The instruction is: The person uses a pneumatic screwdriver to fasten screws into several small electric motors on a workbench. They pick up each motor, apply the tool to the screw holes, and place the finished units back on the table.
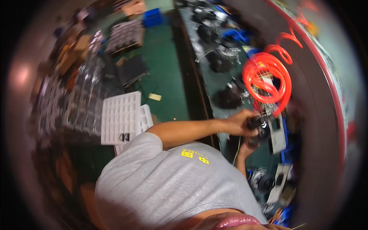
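Note:
My left hand [241,122] reaches across from the left, its fingers closed on a dark rounded part [261,128] with light chevron marks. Just below it, my right hand [250,147] is partly hidden by that same part and blurred, so its grip is hard to make out. Close above both hands hangs a coiled red air hose [284,90]. Its lower end comes down beside the dark part; whether the two are joined does not show. A pale panel with a dark opening [277,134] lies right next to the part.
Several black motor-like assemblies [221,59] line the workbench [224,109], with blue bins [285,153] along its right side. A white compartment tray [120,115] stands to the left. Beyond it are wrapped stacks [82,103], a pallet load [124,36] and a blue crate [152,17] on the green floor.

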Motion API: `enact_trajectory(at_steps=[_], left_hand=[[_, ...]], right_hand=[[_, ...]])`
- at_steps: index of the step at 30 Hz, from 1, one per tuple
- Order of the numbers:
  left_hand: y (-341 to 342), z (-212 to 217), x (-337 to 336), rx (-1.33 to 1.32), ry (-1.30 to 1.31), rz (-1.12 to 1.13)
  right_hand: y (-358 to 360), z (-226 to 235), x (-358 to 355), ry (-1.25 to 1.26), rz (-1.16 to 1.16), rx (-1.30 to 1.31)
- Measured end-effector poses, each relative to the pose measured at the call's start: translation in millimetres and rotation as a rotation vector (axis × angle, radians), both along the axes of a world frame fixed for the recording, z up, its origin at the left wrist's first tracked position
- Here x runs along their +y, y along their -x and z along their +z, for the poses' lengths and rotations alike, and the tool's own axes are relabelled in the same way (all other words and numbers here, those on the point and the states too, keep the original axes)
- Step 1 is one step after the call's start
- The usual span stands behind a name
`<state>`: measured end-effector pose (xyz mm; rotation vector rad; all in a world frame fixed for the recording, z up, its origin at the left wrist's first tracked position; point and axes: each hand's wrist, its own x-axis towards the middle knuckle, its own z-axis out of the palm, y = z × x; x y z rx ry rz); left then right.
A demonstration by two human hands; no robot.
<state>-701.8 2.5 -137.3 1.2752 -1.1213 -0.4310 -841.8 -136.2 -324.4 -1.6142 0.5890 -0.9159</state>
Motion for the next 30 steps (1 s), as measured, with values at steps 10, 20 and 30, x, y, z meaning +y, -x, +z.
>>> enact_trajectory(at_steps=[10,20,30], left_hand=[[11,18,-10,0.272,0.056,0.172],[18,10,-27,0.336,0.179,0.304],[24,4,-31,0.323,0.216,0.304]], right_hand=[[-2,-28,-8,0.001,-0.237,0.005],[-3,-2,-7,0.045,-0.260,0.120],[-2,-8,-7,0.070,-0.274,0.100]])
